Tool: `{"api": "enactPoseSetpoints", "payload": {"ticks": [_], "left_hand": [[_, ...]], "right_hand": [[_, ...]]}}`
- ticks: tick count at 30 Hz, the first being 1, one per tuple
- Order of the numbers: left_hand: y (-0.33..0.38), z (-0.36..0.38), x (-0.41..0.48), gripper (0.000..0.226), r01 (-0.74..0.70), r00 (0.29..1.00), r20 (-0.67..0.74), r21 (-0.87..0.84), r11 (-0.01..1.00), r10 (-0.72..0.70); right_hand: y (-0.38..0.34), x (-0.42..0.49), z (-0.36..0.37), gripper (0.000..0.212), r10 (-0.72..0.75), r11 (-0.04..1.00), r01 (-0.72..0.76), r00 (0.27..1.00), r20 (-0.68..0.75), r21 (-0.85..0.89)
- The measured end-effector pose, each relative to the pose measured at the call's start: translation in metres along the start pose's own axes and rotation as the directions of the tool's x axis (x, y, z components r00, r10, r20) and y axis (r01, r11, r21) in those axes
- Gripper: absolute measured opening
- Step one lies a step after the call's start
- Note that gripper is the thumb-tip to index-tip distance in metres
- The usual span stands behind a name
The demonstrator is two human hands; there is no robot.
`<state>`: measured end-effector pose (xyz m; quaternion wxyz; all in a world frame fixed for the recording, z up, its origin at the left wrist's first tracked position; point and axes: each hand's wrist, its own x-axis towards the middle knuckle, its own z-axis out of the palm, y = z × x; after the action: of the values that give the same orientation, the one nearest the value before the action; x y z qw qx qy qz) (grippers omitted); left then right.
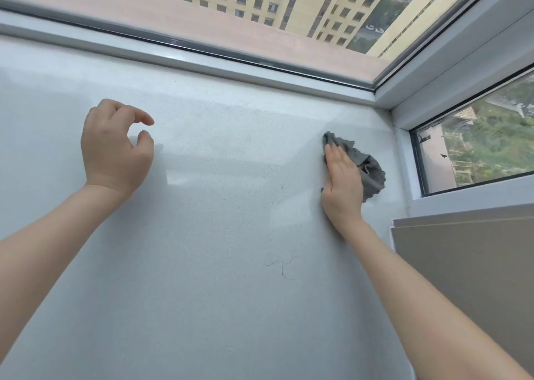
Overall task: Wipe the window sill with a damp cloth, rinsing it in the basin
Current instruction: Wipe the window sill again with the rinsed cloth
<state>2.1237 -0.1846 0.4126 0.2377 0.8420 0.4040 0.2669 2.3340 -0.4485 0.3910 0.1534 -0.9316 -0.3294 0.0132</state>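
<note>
The window sill (pixel 202 206) is a wide, pale, speckled surface that fills most of the view. It runs back to the white window frame (pixel 185 54) and right to a corner where a second pane (pixel 474 148) meets it.

The cloth (pixel 367 166) is grey and crumpled. It lies on the sill near the right rear corner, just short of the side frame.

The right hand (pixel 342 186) is open and flat, fingers extended and held together, palm down. It presses on the left part of the cloth; the cloth projects beyond the fingertips and to the right of the hand.

The left hand (pixel 115 148) is over the left part of the sill, well apart from the cloth. Its fingers are loosely curled, thumb and forefinger curved toward each other without touching. It holds nothing.

A thin strand of hair (pixel 281 265) lies on the sill between the 2 forearms, nearer the right one.
</note>
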Motion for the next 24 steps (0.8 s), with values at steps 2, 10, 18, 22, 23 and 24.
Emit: {"api": "enactPoseSetpoints", "payload": {"ticks": [2, 10, 18, 22, 23, 24], "left_hand": [[0.005, 0.001, -0.002, 0.026, -0.002, 1.0, 0.002, -0.005, 1.0, 0.002], [0.03, 0.009, -0.003, 0.026, -0.057, 0.996, 0.063, -0.001, 0.998, 0.056], [0.026, 0.016, 0.002, 0.025, -0.063, 0.996, 0.061, 0.02, 0.998, 0.062], [0.025, 0.023, 0.004, 0.025, -0.084, 0.994, 0.078, 0.033, 0.996, 0.081], [0.025, 0.025, 0.006, 0.024, -0.089, 0.993, 0.08, 0.036, 0.995, 0.086], [0.024, 0.027, 0.008, 0.024, -0.093, 0.993, 0.08, 0.038, 0.995, 0.089]], "right_hand": [[-0.021, -0.053, 0.004, 0.068, -0.219, 0.973, 0.215, 0.975, 0.043, 0.085], [-0.034, -0.082, -0.055, 0.045, -0.06, 0.796, 0.014, 0.997, 0.055, 0.606], [0.022, -0.007, -0.062, 0.049, 0.225, 0.974, -0.227, 0.972, 0.067, 0.023], [0.012, -0.003, -0.023, 0.066, 0.287, 0.948, -0.257, 0.945, 0.155, -0.189], [0.017, 0.005, -0.018, 0.063, 0.316, 0.932, -0.281, 0.939, 0.138, -0.228], [0.024, 0.014, -0.016, 0.057, 0.345, 0.917, -0.309, 0.932, 0.113, -0.252]]}}
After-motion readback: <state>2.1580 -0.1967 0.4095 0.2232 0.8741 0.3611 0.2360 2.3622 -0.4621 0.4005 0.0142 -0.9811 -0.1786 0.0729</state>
